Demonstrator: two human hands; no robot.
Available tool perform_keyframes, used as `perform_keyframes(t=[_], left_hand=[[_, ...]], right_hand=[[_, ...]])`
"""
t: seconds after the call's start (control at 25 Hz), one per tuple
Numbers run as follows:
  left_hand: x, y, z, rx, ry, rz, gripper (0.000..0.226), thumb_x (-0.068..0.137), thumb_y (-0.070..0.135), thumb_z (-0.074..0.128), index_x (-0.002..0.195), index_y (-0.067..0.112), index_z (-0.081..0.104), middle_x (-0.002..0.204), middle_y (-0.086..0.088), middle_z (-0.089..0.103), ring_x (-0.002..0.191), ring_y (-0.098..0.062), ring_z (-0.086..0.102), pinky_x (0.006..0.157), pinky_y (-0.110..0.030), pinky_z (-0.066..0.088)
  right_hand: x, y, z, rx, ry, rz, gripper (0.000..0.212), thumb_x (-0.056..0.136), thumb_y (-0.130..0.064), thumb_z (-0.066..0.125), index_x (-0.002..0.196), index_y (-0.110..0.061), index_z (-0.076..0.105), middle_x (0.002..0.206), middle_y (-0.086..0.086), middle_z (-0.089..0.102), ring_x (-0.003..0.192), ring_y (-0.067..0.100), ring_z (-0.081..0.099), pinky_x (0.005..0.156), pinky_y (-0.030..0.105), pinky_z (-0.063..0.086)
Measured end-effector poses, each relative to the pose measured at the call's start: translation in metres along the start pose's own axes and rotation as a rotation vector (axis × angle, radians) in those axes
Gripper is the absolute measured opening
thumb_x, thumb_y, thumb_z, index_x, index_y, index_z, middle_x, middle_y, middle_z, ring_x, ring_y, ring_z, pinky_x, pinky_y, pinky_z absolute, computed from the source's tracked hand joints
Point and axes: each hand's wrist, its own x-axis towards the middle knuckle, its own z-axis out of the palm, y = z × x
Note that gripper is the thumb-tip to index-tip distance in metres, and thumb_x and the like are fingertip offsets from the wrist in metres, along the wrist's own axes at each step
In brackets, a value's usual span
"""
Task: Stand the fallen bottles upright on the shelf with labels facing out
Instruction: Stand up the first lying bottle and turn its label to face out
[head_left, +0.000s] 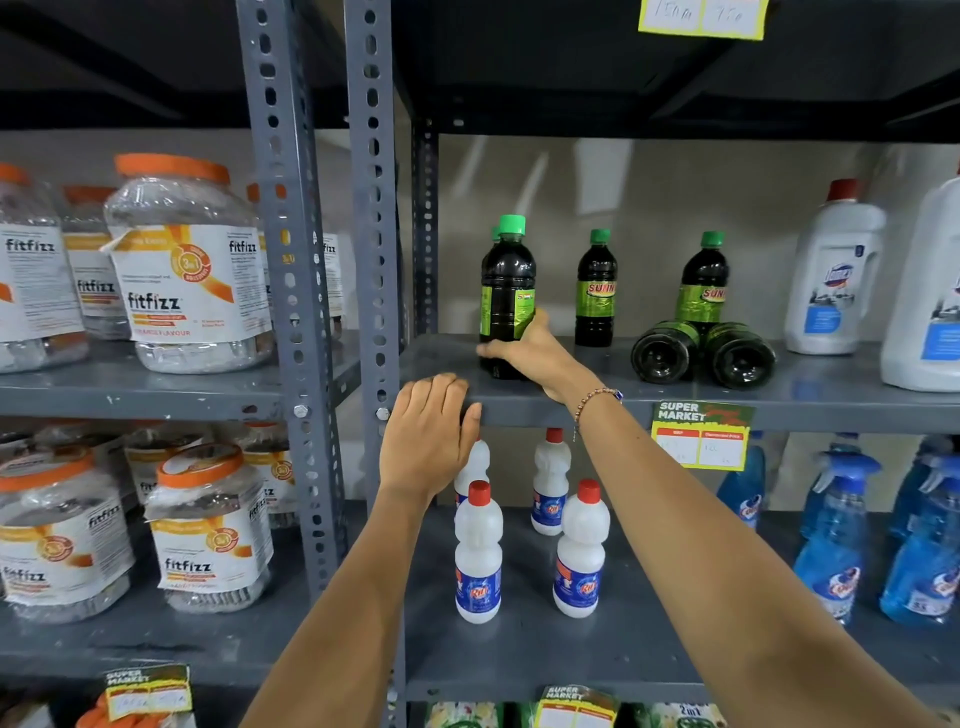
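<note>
My right hand (535, 356) grips the base of an upright dark bottle (507, 291) with a green cap, at the left of the grey shelf (571, 410). Its green label is turned sideways, mostly away from me. A second green cap shows just behind it. Two more dark bottles stand upright with labels out, one in the middle (596, 291) and one to the right (704, 283). In front of the right one, two dark bottles lie on their sides, bases toward me (662, 353) (740, 358). My left hand (428, 436) rests on the shelf's front edge, holding nothing.
White jugs (831, 270) stand at the shelf's right end. A yellow price tag (701, 434) hangs from the shelf edge. Below are white bottles with red caps (478, 556) and blue spray bottles (836, 540). Large orange-lidded jars (192, 265) fill the left rack beyond the grey uprights (371, 208).
</note>
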Motion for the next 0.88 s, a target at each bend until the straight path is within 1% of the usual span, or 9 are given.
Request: perform_keyframes(t=[0.08, 0.24, 0.44, 0.48, 0.56, 0.6, 0.72, 0.8, 0.88], left_hand=[[-0.0001, 0.0005, -0.0008, -0.006, 0.000, -0.003, 0.049, 0.101, 0.038, 0.023, 0.101, 0.008, 0.062, 0.100, -0.010, 0.068, 0.088, -0.027, 0.064, 0.084, -0.038, 0.048], [-0.0001, 0.0006, -0.0006, -0.007, -0.009, -0.001, 0.037, 0.097, 0.033, 0.037, 0.101, 0.007, 0.063, 0.101, -0.010, 0.067, 0.089, -0.027, 0.063, 0.085, -0.037, 0.045], [-0.0018, 0.0008, 0.0008, 0.005, 0.013, 0.001, 0.034, 0.096, 0.032, 0.040, 0.100, 0.006, 0.062, 0.100, -0.010, 0.067, 0.088, -0.028, 0.062, 0.086, -0.035, 0.040], [-0.0014, 0.0008, 0.0002, 0.001, 0.011, -0.001, 0.034, 0.096, 0.032, 0.040, 0.100, 0.006, 0.062, 0.100, -0.010, 0.067, 0.088, -0.028, 0.062, 0.085, -0.035, 0.039], [-0.0006, 0.0009, -0.0011, 0.001, 0.003, -0.006, 0.034, 0.096, 0.031, 0.040, 0.100, 0.006, 0.062, 0.100, -0.011, 0.066, 0.087, -0.028, 0.062, 0.085, -0.035, 0.038], [-0.0004, 0.0011, -0.0015, 0.002, -0.002, -0.006, 0.034, 0.096, 0.031, 0.039, 0.100, 0.006, 0.062, 0.099, -0.011, 0.066, 0.087, -0.028, 0.061, 0.085, -0.035, 0.039], [-0.0012, 0.0018, -0.0013, -0.005, -0.009, -0.007, 0.035, 0.096, 0.032, 0.038, 0.100, 0.006, 0.062, 0.100, -0.011, 0.067, 0.087, -0.028, 0.061, 0.084, -0.037, 0.043], [-0.0007, 0.0015, -0.0009, -0.014, -0.015, -0.011, 0.037, 0.096, 0.033, 0.037, 0.100, 0.006, 0.062, 0.100, -0.011, 0.067, 0.088, -0.028, 0.062, 0.084, -0.038, 0.044], [-0.0007, 0.0016, -0.0019, -0.015, -0.022, -0.016, 0.039, 0.097, 0.033, 0.035, 0.100, 0.006, 0.062, 0.100, -0.011, 0.067, 0.088, -0.028, 0.062, 0.083, -0.038, 0.045]], right_hand=[[-0.0020, -0.0011, -0.0029, 0.026, 0.008, 0.043, 0.088, 0.075, -0.011, 0.073, 0.139, -0.010, 0.013, 0.116, 0.006, 0.054, 0.110, 0.020, 0.051, 0.090, 0.030, 0.040], [-0.0012, 0.0002, -0.0034, 0.027, 0.066, 0.043, 0.099, 0.069, -0.009, 0.080, 0.141, -0.007, 0.011, 0.125, 0.007, 0.055, 0.117, 0.021, 0.052, 0.099, 0.033, 0.042], [-0.0037, -0.0016, -0.0038, 0.014, 0.042, 0.043, 0.089, 0.073, -0.003, 0.076, 0.138, -0.007, 0.015, 0.119, 0.006, 0.053, 0.117, 0.021, 0.051, 0.091, 0.029, 0.041], [-0.0044, -0.0019, -0.0040, 0.000, 0.063, 0.028, 0.091, 0.072, -0.005, 0.078, 0.138, -0.007, 0.016, 0.119, 0.005, 0.052, 0.117, 0.020, 0.050, 0.093, 0.029, 0.041], [-0.0043, -0.0018, -0.0026, -0.058, 0.110, -0.001, 0.100, 0.066, -0.015, 0.084, 0.138, -0.010, 0.016, 0.126, 0.005, 0.051, 0.117, 0.020, 0.049, 0.100, 0.033, 0.041], [-0.0053, -0.0023, -0.0019, -0.069, 0.116, -0.006, 0.101, 0.064, -0.019, 0.085, 0.138, -0.010, 0.016, 0.128, 0.006, 0.050, 0.117, 0.020, 0.049, 0.099, 0.033, 0.041], [-0.0076, -0.0048, -0.0026, -0.016, 0.099, 0.037, 0.091, 0.073, -0.009, 0.077, 0.138, -0.007, 0.014, 0.118, 0.005, 0.051, 0.114, 0.020, 0.050, 0.089, 0.027, 0.039], [-0.0075, -0.0043, -0.0040, -0.014, 0.123, 0.038, 0.093, 0.071, -0.008, 0.078, 0.138, -0.007, 0.014, 0.118, 0.005, 0.051, 0.115, 0.019, 0.050, 0.091, 0.027, 0.039], [-0.0080, -0.0045, -0.0033, -0.037, 0.149, 0.023, 0.103, 0.066, -0.014, 0.084, 0.139, -0.008, 0.012, 0.124, 0.005, 0.049, 0.116, 0.018, 0.047, 0.097, 0.029, 0.038]])
